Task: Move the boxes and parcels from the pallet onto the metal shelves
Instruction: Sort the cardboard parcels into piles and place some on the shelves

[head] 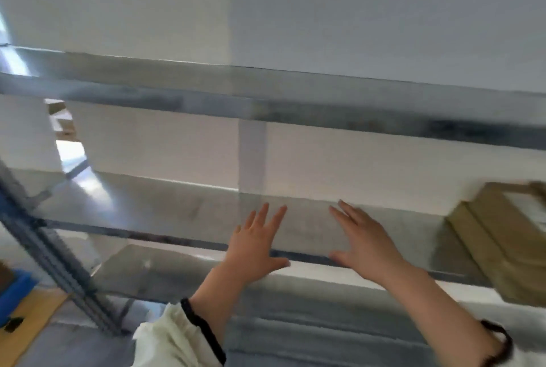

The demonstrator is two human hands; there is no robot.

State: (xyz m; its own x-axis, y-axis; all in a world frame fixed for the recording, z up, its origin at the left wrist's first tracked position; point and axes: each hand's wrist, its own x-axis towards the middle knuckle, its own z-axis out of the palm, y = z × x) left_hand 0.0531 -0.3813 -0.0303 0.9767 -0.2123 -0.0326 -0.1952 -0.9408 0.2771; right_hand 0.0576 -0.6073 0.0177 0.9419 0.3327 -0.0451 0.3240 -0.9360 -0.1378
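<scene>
left hand [254, 244]; right hand [362, 244] | both spread, empty | white box [165, 145] beyond; brown parcel [502, 236] right

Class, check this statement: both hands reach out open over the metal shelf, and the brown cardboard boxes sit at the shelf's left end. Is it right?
No. The head view shows the brown cardboard boxes at the right end of the metal shelf, not the left. The left hand and right hand do reach out open over it.

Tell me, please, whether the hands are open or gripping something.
Open. The left hand and right hand show straight, spread fingers above the shelf, holding nothing.
</scene>
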